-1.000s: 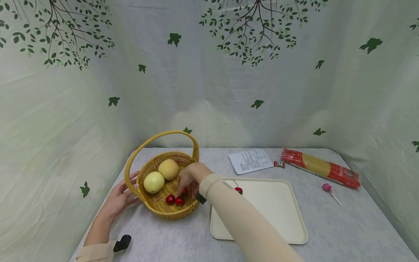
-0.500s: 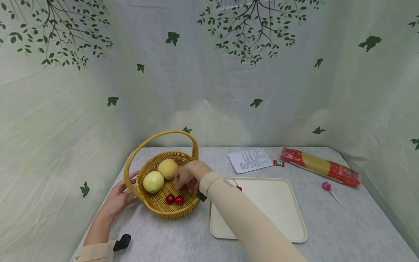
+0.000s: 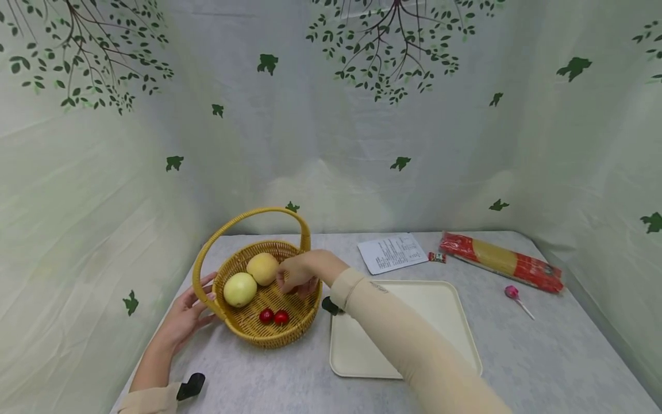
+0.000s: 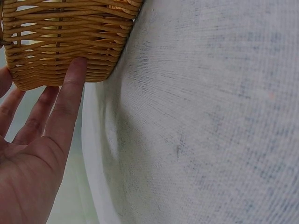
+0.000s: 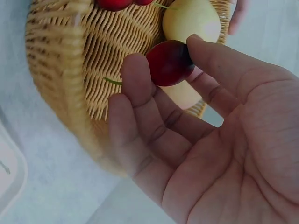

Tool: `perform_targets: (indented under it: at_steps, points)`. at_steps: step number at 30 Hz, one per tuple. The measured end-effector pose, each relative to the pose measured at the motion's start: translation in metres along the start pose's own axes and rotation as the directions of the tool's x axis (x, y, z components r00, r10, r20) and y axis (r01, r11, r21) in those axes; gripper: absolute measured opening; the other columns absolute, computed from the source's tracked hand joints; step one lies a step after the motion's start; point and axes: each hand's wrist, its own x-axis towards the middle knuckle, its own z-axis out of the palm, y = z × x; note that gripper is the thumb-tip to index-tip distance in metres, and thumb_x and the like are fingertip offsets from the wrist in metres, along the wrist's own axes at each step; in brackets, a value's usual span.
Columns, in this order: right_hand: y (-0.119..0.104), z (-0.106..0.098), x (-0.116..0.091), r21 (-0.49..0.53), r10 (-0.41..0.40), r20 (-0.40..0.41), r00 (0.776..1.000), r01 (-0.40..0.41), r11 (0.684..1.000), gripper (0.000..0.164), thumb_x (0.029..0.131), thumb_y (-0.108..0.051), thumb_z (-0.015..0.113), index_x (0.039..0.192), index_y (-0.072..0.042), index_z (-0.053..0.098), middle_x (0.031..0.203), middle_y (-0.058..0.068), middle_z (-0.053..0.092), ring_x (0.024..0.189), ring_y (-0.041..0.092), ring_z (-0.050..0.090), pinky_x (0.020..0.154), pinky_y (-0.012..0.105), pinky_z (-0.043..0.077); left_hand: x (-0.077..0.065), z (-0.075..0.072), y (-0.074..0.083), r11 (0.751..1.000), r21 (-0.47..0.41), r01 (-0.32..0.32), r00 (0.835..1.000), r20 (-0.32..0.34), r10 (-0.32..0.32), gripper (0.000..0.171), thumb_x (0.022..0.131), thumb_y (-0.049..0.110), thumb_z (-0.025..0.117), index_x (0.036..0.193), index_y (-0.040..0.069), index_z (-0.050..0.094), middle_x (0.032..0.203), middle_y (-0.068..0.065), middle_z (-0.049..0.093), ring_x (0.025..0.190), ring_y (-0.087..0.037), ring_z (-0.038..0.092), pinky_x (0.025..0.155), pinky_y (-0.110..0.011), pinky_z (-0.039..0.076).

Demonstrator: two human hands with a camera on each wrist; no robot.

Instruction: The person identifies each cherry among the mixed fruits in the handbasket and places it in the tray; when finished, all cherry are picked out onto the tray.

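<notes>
In the right wrist view my right hand [image 5: 219, 121] pinches a dark red cherry [image 5: 170, 63] with a green stem between thumb and fingertips. The head view places this hand [image 3: 299, 275] over the right side of a wicker basket [image 3: 269, 340]; its cherry is hidden there. Two more cherries [image 3: 274, 317] lie on the basket floor, in front of a pale yellow-green round fruit [image 3: 240, 289] and a peach-coloured round fruit [image 3: 262, 268]. My left hand [image 3: 187, 313] rests its extended fingers against the basket's left outer side, and its fingertips touch the weave in the left wrist view.
A cream tray [image 3: 429, 333] lies right of the basket, partly covered by the right sleeve. Behind it are a printed sheet [image 3: 393, 253] and a small red wrapped candy [image 3: 437, 257]. Farther right lie a long red-and-yellow packet [image 3: 501, 261] and a pink lollipop [image 3: 512, 292].
The right hand has lifted slightly from the basket floor with a cherry, its wrist shifting right. The two other cherries and the left hand keep their places. The sleeve now hides the tray's cherry.
</notes>
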Motion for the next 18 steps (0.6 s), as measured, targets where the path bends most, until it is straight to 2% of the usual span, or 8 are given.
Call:
perform_targets:
  at_steps: [3,7,11,14,18]
  points:
    - [0.005,-0.002,-0.006,-0.025,-0.033,-0.025,0.999,0.032,0.999,0.011,0.110,-0.027,0.063,0.113,-0.017,0.066,0.083,0.004,0.064,0.067,0.013,0.059,0.068,0.030,0.055,0.001,0.000,0.000,1.000,-0.013,-0.004,1.000,0.003,0.004,0.068,0.112,0.022,0.060,0.171,0.017,0.028,0.131,0.017,0.058,0.113,0.002,0.068,0.088,-0.030,0.063]
    - [0.013,-0.006,-0.017,-0.120,-0.079,-0.090,0.993,0.068,0.990,0.019,0.108,-0.029,0.067,0.118,-0.013,0.071,0.097,0.008,0.075,0.076,0.015,0.068,0.073,0.029,0.057,0.002,0.000,-0.001,1.000,-0.021,-0.014,1.000,0.008,0.015,0.067,0.112,0.022,0.059,0.171,0.017,0.028,0.131,0.019,0.059,0.114,0.002,0.068,0.088,-0.030,0.063]
    - [0.024,-0.009,-0.027,-0.201,-0.139,-0.135,0.981,0.110,0.973,0.024,0.106,-0.031,0.071,0.119,-0.011,0.076,0.100,0.006,0.078,0.085,0.015,0.072,0.077,0.027,0.056,0.002,-0.001,-0.002,1.000,-0.024,-0.017,1.000,0.010,0.017,0.067,0.112,0.021,0.059,0.171,0.016,0.028,0.130,0.020,0.060,0.113,0.002,0.068,0.088,-0.030,0.063]
    - [0.032,-0.010,-0.037,-0.205,-0.168,-0.156,0.973,0.134,0.970,0.023,0.105,-0.030,0.072,0.119,-0.011,0.076,0.101,0.001,0.076,0.089,0.013,0.072,0.079,0.025,0.056,0.001,-0.001,-0.003,1.000,-0.021,-0.017,1.000,0.011,0.017,0.067,0.112,0.021,0.059,0.171,0.015,0.027,0.130,0.021,0.061,0.113,0.002,0.068,0.087,-0.029,0.063]
    - [0.044,-0.013,-0.051,-0.181,-0.186,-0.184,0.965,0.153,0.972,0.020,0.105,-0.028,0.073,0.117,-0.012,0.075,0.101,0.000,0.075,0.090,0.015,0.072,0.079,0.025,0.056,0.001,-0.001,-0.003,1.000,-0.023,-0.019,1.000,0.014,0.020,0.068,0.112,0.020,0.059,0.171,0.014,0.026,0.130,0.020,0.060,0.113,0.002,0.068,0.088,-0.029,0.063]
